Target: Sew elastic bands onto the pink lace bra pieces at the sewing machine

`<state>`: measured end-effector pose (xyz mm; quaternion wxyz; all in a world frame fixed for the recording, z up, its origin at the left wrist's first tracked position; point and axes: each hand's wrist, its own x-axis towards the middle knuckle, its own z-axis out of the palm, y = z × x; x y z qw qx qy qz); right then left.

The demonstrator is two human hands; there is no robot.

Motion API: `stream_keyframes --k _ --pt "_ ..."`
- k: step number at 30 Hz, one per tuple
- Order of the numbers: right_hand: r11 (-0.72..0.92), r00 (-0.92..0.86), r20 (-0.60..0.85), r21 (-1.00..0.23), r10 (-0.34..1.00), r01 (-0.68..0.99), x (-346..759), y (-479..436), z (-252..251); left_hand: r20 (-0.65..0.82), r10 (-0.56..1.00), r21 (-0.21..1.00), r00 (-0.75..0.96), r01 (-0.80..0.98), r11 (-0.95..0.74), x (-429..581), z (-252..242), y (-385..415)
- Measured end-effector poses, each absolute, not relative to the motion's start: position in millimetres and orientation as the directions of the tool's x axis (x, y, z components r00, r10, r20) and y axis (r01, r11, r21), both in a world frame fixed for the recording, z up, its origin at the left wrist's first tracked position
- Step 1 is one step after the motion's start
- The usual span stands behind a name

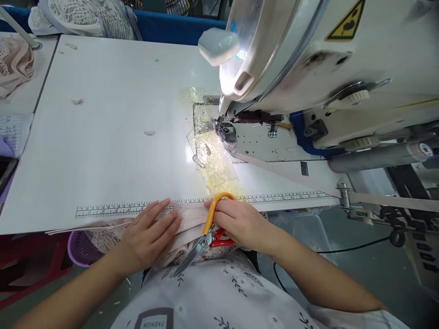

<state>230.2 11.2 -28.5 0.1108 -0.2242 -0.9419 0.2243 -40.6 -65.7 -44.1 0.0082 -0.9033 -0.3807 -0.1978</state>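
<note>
A pale pink lace-trimmed garment (188,224) hangs over the table's front edge, its narrow band lying along the printed ruler. On its left part my left hand (147,237) rests with fingers stretched out and lying flat. My right hand (240,221) is closed around the handles of a pair of scissors (200,246), one orange and one red. Their metal blades point down and left, over my lap. The fingertips of my right hand are by the garment's band; whether they also pinch it I cannot tell.
A white sewing machine (295,59) stands at the right, its lit needle area (224,130) above the white table (113,119). Pale elastic tape (291,173) runs from there to a metal guide. White lace fabric (89,18) lies at the back; a purple basket (80,249) stands below left.
</note>
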Motion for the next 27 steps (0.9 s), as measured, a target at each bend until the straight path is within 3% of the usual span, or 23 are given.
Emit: stream_keyframes --k 16,27 --pt "0.856 -0.850 0.246 -0.370 0.465 0.361 232 8 -21 0.405 0.643 0.154 0.650 0.644 -0.749 -37 -43 -59" --pt "0.843 -0.767 0.375 -0.371 0.520 0.390 231 -4 -21 0.394 0.635 0.160 0.665 0.630 -0.760 -42 -47 -58"
